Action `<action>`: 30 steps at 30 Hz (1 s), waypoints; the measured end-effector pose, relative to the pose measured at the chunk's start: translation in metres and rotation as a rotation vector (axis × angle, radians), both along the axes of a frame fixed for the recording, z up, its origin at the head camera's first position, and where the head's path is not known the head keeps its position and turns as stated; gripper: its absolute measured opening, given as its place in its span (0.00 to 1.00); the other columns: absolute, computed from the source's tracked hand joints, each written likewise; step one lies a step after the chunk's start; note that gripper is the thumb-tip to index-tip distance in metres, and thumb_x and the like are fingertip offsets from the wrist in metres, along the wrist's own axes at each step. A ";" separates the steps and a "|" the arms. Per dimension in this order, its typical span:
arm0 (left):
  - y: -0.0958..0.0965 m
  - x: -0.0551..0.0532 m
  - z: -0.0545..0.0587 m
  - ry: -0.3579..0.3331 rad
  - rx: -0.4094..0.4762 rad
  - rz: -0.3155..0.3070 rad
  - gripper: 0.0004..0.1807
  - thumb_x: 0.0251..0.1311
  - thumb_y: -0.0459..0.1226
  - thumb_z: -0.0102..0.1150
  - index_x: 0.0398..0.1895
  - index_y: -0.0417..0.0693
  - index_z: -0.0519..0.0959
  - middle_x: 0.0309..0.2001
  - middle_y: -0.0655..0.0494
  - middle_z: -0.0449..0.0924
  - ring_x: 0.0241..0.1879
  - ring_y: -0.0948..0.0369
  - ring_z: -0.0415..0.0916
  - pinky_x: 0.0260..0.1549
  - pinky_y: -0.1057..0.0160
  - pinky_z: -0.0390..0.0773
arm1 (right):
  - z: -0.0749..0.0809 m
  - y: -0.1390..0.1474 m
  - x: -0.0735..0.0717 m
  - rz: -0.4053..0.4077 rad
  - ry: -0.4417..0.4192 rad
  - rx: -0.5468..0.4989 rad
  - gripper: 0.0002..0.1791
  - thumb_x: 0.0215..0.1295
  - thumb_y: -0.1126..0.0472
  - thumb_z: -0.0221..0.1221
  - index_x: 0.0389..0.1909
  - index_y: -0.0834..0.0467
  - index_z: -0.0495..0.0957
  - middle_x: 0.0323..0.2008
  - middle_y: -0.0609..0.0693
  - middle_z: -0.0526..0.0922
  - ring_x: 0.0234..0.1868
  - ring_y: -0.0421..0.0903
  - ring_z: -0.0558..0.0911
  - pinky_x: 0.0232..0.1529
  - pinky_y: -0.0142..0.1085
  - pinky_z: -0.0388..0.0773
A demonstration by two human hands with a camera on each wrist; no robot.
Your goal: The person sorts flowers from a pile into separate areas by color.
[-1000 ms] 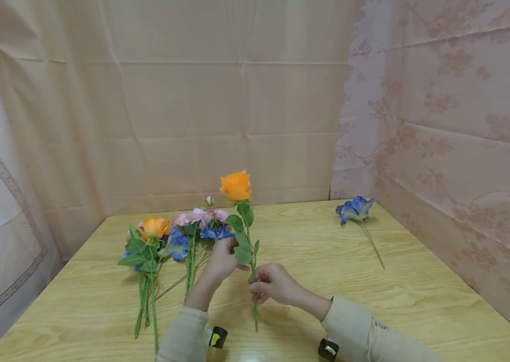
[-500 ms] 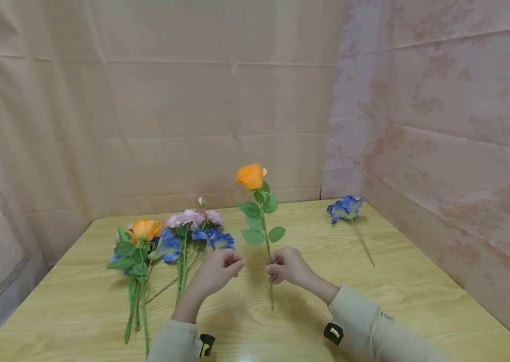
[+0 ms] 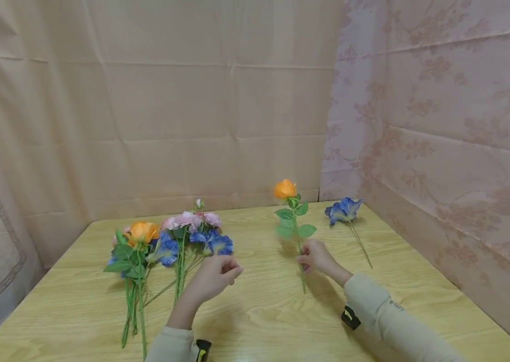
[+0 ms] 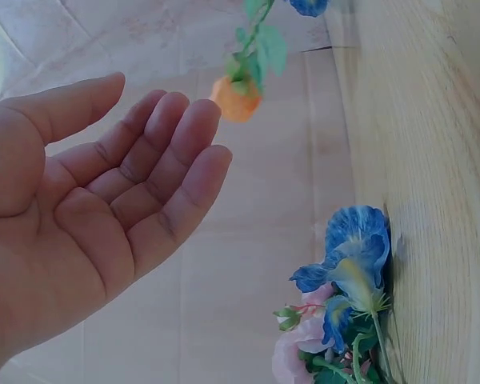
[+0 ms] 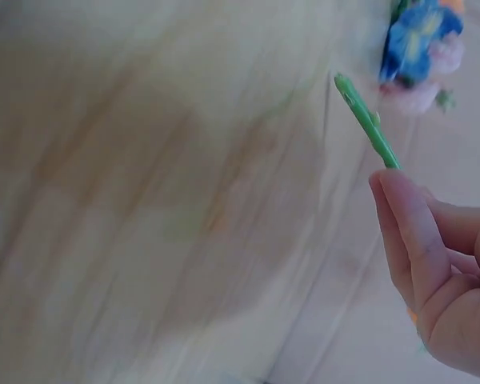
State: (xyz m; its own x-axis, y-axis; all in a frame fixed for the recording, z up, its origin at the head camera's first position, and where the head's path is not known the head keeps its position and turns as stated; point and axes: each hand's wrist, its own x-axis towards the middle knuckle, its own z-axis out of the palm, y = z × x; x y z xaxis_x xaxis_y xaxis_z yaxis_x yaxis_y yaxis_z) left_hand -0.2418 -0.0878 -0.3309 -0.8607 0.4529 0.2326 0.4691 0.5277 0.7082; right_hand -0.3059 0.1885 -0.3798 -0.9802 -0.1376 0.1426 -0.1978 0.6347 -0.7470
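Note:
My right hand point(image 3: 317, 257) pinches the green stem of an orange rose point(image 3: 285, 188) low down, and the flower stands upright over the right half of the table. The right wrist view shows the cut end of that stem point(image 5: 366, 120) poking out past the fingertips. My left hand point(image 3: 211, 277) hovers with nothing in it, fingers loosely bent, as the left wrist view point(image 4: 128, 176) shows. It is close to a bunch of pink flowers point(image 3: 189, 219) and blue flowers point(image 3: 218, 242). A single blue flower point(image 3: 344, 210) lies beyond my right hand.
On the left of the wooden table point(image 3: 264, 322) lies another bunch with an orange rose point(image 3: 142, 232) and a blue flower point(image 3: 165, 250), its stems pointing toward me. A beige curtain point(image 3: 169, 100) hangs behind, and a patterned pink cloth point(image 3: 453, 125) borders the right side.
My right hand has carried the orange rose rightward, away from the left hand and nearer the lone blue flower. My left hand has drawn back from the pink and blue bunch.

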 end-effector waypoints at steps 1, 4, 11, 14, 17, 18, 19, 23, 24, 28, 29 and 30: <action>0.000 0.000 0.000 0.000 -0.001 0.000 0.08 0.61 0.37 0.52 0.29 0.42 0.77 0.20 0.57 0.72 0.21 0.62 0.70 0.20 0.64 0.69 | -0.001 0.004 -0.001 -0.006 0.002 0.022 0.15 0.52 0.76 0.58 0.11 0.66 0.66 0.12 0.56 0.75 0.14 0.49 0.78 0.18 0.38 0.77; -0.001 0.000 -0.002 -0.001 -0.020 0.002 0.07 0.61 0.37 0.52 0.29 0.43 0.77 0.20 0.59 0.72 0.21 0.63 0.69 0.20 0.64 0.69 | -0.004 0.013 -0.003 -0.015 0.006 0.089 0.20 0.50 0.76 0.59 0.07 0.62 0.63 0.09 0.53 0.74 0.13 0.49 0.78 0.17 0.37 0.77; -0.002 -0.003 -0.006 -0.011 -0.024 -0.001 0.07 0.61 0.37 0.52 0.30 0.44 0.77 0.20 0.60 0.72 0.21 0.62 0.70 0.20 0.64 0.70 | -0.004 0.027 -0.006 -0.055 -0.077 0.146 0.23 0.51 0.76 0.59 0.06 0.59 0.60 0.09 0.53 0.72 0.12 0.46 0.77 0.16 0.34 0.76; -0.002 -0.004 -0.007 -0.010 -0.026 -0.008 0.07 0.61 0.37 0.52 0.30 0.43 0.77 0.20 0.60 0.72 0.21 0.61 0.71 0.20 0.64 0.70 | -0.003 0.032 -0.008 -0.066 -0.101 0.176 0.22 0.51 0.76 0.59 0.07 0.59 0.61 0.10 0.53 0.72 0.12 0.45 0.77 0.16 0.33 0.76; -0.002 -0.004 -0.007 -0.016 -0.028 -0.015 0.08 0.61 0.37 0.52 0.30 0.43 0.78 0.21 0.60 0.72 0.21 0.62 0.71 0.20 0.64 0.70 | -0.003 0.036 -0.010 -0.074 -0.107 0.205 0.22 0.50 0.76 0.59 0.08 0.58 0.60 0.10 0.53 0.71 0.11 0.45 0.77 0.16 0.33 0.76; -0.002 -0.004 -0.007 -0.018 -0.029 -0.016 0.08 0.61 0.37 0.52 0.30 0.43 0.78 0.21 0.60 0.73 0.21 0.62 0.71 0.20 0.64 0.70 | -0.004 0.038 -0.010 -0.078 -0.107 0.211 0.22 0.50 0.76 0.60 0.08 0.58 0.59 0.09 0.53 0.71 0.11 0.45 0.77 0.16 0.33 0.76; -0.002 -0.004 -0.007 -0.020 -0.031 -0.017 0.08 0.61 0.38 0.52 0.30 0.43 0.78 0.21 0.60 0.73 0.21 0.62 0.71 0.20 0.64 0.71 | -0.004 0.040 -0.011 -0.084 -0.107 0.213 0.23 0.49 0.76 0.60 0.07 0.58 0.59 0.09 0.53 0.71 0.11 0.45 0.77 0.15 0.33 0.75; -0.003 -0.004 -0.007 -0.028 -0.031 -0.026 0.08 0.61 0.38 0.52 0.30 0.43 0.78 0.21 0.60 0.73 0.22 0.61 0.71 0.20 0.64 0.70 | -0.006 0.045 -0.012 -0.103 -0.111 0.243 0.23 0.49 0.75 0.61 0.07 0.58 0.60 0.08 0.53 0.71 0.09 0.45 0.76 0.15 0.33 0.75; -0.002 -0.004 -0.007 -0.027 -0.032 -0.028 0.08 0.61 0.38 0.52 0.30 0.43 0.78 0.21 0.60 0.73 0.22 0.60 0.72 0.20 0.63 0.70 | -0.005 0.045 -0.012 -0.112 -0.114 0.251 0.24 0.49 0.75 0.61 0.06 0.57 0.59 0.08 0.52 0.71 0.09 0.45 0.76 0.15 0.33 0.75; -0.002 -0.003 -0.007 -0.017 -0.033 -0.038 0.08 0.61 0.37 0.52 0.30 0.43 0.78 0.20 0.60 0.72 0.22 0.58 0.72 0.20 0.64 0.70 | -0.005 0.049 -0.014 -0.131 -0.125 0.279 0.25 0.49 0.75 0.61 0.04 0.57 0.58 0.05 0.50 0.68 0.09 0.45 0.76 0.14 0.33 0.75; -0.002 -0.003 -0.007 -0.014 -0.035 -0.039 0.08 0.61 0.36 0.51 0.29 0.43 0.78 0.21 0.60 0.72 0.21 0.59 0.72 0.20 0.64 0.70 | -0.005 0.050 -0.014 -0.138 -0.134 0.282 0.26 0.49 0.75 0.61 0.04 0.56 0.57 0.04 0.50 0.67 0.09 0.45 0.76 0.15 0.33 0.75; -0.001 -0.003 -0.007 -0.009 -0.037 -0.041 0.07 0.61 0.36 0.51 0.29 0.43 0.78 0.21 0.60 0.72 0.21 0.59 0.71 0.20 0.64 0.70 | -0.004 0.051 -0.014 -0.141 -0.139 0.285 0.26 0.48 0.75 0.61 0.04 0.56 0.57 0.04 0.49 0.67 0.09 0.45 0.77 0.15 0.33 0.75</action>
State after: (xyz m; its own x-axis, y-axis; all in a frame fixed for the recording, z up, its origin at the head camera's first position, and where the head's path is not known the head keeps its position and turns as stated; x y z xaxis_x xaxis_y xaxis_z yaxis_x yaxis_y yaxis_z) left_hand -0.2449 -0.0893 -0.3378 -0.8432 0.4959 0.2076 0.4846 0.5338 0.6930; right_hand -0.3202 0.2397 -0.3839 -0.9997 -0.0145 -0.0187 -0.0018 0.8357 -0.5492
